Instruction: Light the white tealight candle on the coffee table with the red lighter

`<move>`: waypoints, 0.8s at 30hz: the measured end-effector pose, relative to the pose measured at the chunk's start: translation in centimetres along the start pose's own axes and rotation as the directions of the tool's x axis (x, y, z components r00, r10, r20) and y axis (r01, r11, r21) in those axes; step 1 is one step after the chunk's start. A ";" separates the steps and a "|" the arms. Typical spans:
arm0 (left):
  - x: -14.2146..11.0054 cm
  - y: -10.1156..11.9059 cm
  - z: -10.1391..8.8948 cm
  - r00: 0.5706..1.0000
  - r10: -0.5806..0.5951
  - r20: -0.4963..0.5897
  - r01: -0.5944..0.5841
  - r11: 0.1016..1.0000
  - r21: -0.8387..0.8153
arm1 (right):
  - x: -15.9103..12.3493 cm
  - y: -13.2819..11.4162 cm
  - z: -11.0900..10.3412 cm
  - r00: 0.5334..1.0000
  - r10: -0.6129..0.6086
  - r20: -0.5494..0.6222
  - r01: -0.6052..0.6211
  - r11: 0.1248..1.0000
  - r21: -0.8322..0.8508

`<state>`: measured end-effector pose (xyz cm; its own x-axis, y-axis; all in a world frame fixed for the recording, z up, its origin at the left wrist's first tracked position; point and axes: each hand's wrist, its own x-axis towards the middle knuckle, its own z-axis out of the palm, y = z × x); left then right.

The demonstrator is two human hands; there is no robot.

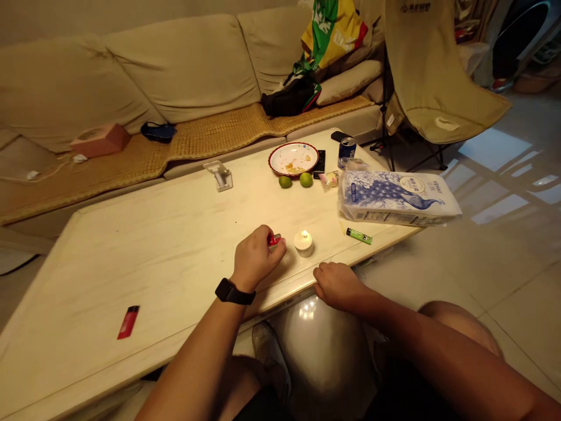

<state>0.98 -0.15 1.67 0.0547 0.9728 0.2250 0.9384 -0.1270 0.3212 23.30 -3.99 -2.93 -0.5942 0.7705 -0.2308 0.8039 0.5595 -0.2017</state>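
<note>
My left hand (258,254), with a black watch on its wrist, is closed around a red lighter (274,240) just above the table. Only one end of that lighter shows between thumb and fingers. A short white candle (303,244) stands upright to its right, apart from the hand, with a small glow at its top. At the table's front edge, my right hand (337,285) rests with curled fingers; its palm is hidden, so I cannot tell what, if anything, it holds. A second red lighter (128,323) with a black top lies at the left on the tabletop.
On the pale table (175,245) are a green lighter (359,236), a tissue pack (398,196), two limes (305,179), a red-rimmed plate (280,153), a can (347,148) and a white stand (219,175). Behind are a sofa (184,64) and a folding chair (438,76).
</note>
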 end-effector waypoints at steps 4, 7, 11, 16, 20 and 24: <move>0.0 0.0 0.1 1.000 0.015 -0.009 -0.015 1.000 0.009 | 0.1 0.0 0.3 1.000 -0.009 -0.022 0.009 1.000 -0.006; 0.0 0.2 0.2 1.000 0.025 -0.012 -0.024 0.999 0.026 | 0.1 0.0 0.4 1.000 -0.006 -0.022 0.006 1.000 -0.009; 0.2 0.8 0.4 0.999 0.043 -0.001 -0.043 0.999 0.026 | 0.0 -0.1 0.2 1.000 -0.006 -0.006 0.006 1.000 -0.020; 0.5 1.9 1.0 0.997 0.077 0.023 -0.078 0.997 0.027 | 0.0 -0.1 0.1 1.000 -0.012 -0.014 0.012 1.000 -0.020; 0.8 2.7 1.3 0.995 0.082 0.056 -0.085 0.995 0.053 | 0.0 -0.2 -0.1 1.000 0.000 0.000 0.000 1.000 -0.007; 1.0 3.1 1.4 0.993 0.092 0.081 -0.100 0.990 0.101 | -0.1 -0.2 -0.3 1.000 0.007 0.013 -0.007 1.000 -0.005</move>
<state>4.47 0.75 1.59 0.1680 0.9695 0.1788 0.9579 -0.2033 0.2027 23.16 -4.08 -2.62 -0.5890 0.7703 -0.2444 0.8080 0.5559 -0.1953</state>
